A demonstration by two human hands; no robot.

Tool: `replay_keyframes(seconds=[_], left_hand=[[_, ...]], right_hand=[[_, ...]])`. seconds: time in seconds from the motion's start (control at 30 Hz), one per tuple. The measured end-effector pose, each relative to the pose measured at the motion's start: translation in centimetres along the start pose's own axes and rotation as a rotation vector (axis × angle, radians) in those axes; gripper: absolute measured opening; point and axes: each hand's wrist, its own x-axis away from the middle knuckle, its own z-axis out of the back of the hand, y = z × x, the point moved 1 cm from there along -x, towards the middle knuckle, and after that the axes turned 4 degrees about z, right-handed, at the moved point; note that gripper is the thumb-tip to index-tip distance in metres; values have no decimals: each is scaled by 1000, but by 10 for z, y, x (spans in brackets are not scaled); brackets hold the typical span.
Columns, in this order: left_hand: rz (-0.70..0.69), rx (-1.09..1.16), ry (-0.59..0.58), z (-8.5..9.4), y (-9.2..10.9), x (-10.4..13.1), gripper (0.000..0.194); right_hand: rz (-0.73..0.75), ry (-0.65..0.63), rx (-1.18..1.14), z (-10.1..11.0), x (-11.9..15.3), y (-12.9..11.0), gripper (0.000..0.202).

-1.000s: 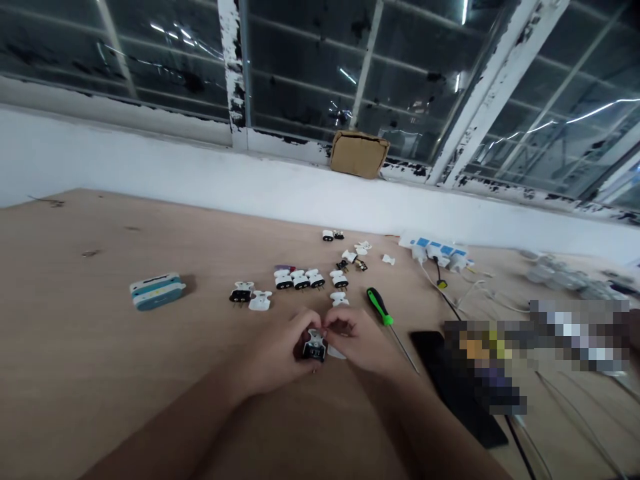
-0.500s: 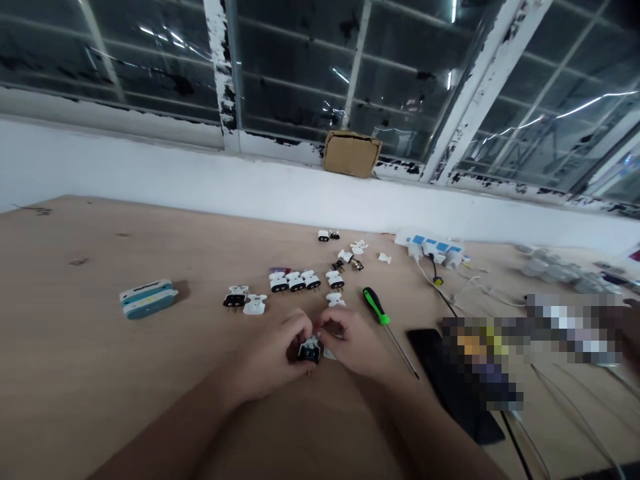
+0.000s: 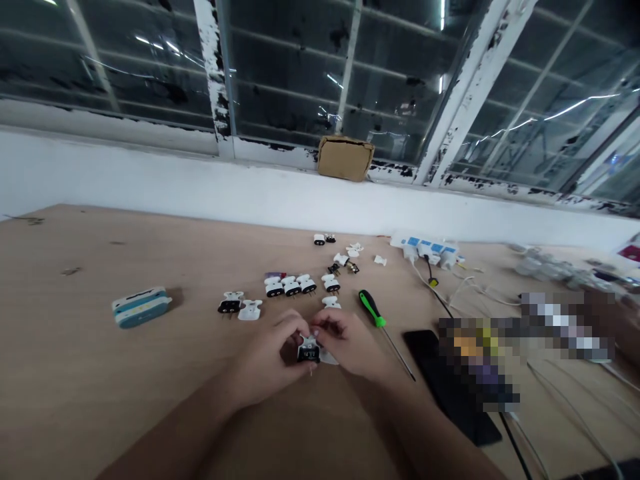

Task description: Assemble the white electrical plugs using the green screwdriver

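A black-and-white two-pin plug is in my left hand, its black inner part facing me and its pins pointing down. My left fingers and thumb close around its left side. My right hand is pinched at the plug's upper edge; whatever sits between those fingertips is too small to make out. Partly under my right hand lies a white plug cover. Just beyond the hands is another white cover. To the left are a black plug half and a white cover half.
Several assembled plugs stand in a row, with loose parts behind. A green-black screwdriver and a black phone lie right, near a power strip and cables. A blue-white box-like object sits left. A co-worker's hand is far right.
The whole view has shifted slightly. My hands keep hold at the plug in nearly the same pose, with only small finger movement.
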Motion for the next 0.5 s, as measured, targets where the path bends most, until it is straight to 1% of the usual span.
replay_keyframes(seconds=[0.1,0.17,0.2,0.27,0.33,0.4,0.5], left_hand=[[34,-110,18,1,-1,-2,19],[93,-186,25,1,-2,-3,24],[125,-222,23,2,-3,-3,27],[178,-292,6,3,-2,-4,28],[210,-347,-18,4,-1,-5,24],[222,-376,-41,5,0,-5,24],[223,-392,-54,4,0,-5,22]], right_hand=[[-12,55,42,6,0,-3,17],[11,80,150,14,1,-6,15],[43,74,227,17,2,-8,13],[114,27,387,24,3,-9,13],[140,-31,514,27,4,-9,15],[113,-77,590,29,6,-8,15],[59,-126,647,29,9,-6,16]])
